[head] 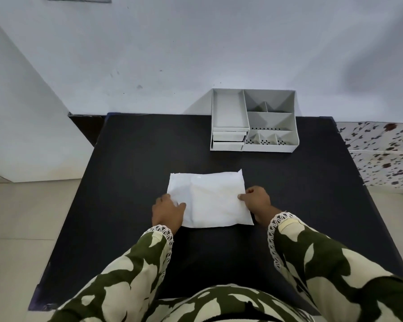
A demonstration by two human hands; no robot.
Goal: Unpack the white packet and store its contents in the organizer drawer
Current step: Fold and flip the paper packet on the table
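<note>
A white packet [209, 198] lies flat in the middle of the black table [130, 159], sealed and slightly puffed. My left hand [166, 211] grips its left edge, fingers pinching the crumpled plastic. My right hand [256, 201] holds its right edge between thumb and fingers. A grey organizer [253, 120] stands at the table's far right against the wall. It has several open compartments on top and two small drawers [228, 140] at its front left, both pushed in.
A pale wall [196, 54] runs behind the table. Tiled floor [21, 228] lies to the left, and a spotted cloth [382, 154] shows at the right edge. My green-patterned sleeves [323, 263] fill the foreground.
</note>
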